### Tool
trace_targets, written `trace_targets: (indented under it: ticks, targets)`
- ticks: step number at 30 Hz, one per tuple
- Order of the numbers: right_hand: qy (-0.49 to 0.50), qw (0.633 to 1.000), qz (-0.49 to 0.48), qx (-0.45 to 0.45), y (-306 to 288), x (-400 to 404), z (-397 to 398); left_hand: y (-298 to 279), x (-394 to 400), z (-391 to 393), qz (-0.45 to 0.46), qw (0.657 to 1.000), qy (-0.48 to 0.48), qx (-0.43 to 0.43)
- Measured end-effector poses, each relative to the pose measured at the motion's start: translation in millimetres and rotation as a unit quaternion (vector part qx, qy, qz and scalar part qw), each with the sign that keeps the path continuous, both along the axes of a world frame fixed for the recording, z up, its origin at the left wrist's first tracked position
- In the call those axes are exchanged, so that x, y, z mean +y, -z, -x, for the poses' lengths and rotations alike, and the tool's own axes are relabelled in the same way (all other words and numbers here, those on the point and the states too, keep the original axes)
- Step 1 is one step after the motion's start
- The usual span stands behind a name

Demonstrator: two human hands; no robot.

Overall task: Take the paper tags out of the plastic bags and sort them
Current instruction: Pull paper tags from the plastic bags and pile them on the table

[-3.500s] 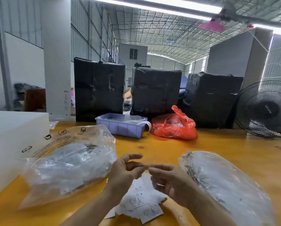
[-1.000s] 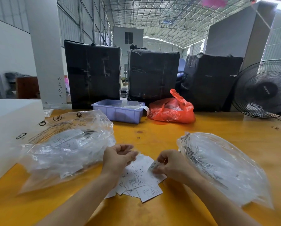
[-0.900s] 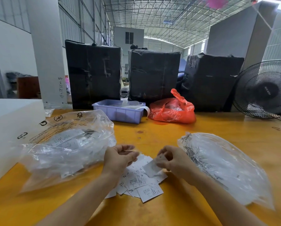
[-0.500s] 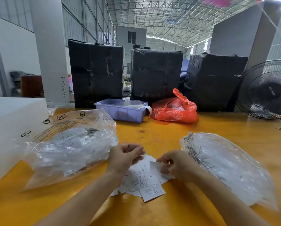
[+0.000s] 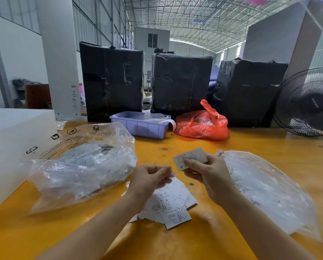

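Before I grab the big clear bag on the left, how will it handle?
The clear bag on the left looks thin and crumpled, so probably floppy and slippery. It bulges with paper tags, so likely light, though the load may shift and sag. Its mouth isn't clearly visible; tags could spill if it tips.

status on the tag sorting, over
Right hand pinches one paper tag above the loose pile. Left hand curled, contents unclear. Clear bags flank both sides, path unobstructed.
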State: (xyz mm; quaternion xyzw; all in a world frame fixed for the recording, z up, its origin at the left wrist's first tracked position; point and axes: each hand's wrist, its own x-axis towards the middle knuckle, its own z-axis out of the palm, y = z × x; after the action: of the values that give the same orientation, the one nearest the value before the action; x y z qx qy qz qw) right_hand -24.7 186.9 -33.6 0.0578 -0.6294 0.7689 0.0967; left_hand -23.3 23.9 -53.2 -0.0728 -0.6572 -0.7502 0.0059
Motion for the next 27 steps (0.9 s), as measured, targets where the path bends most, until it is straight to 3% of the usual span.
trace_targets:
  ticks: [19,27]
  targets:
    - [0.113,0.957,-0.233,0.130,3.5,-10.7,-7.5,-0.7,-1.4,-0.4,-0.055,0.994,0.062,-0.072]
    - [0.045,0.952,-0.286,0.097,4.4,-11.6,-9.7,-0.5,-2.6,2.2,-0.079,0.995,0.015,-0.065]
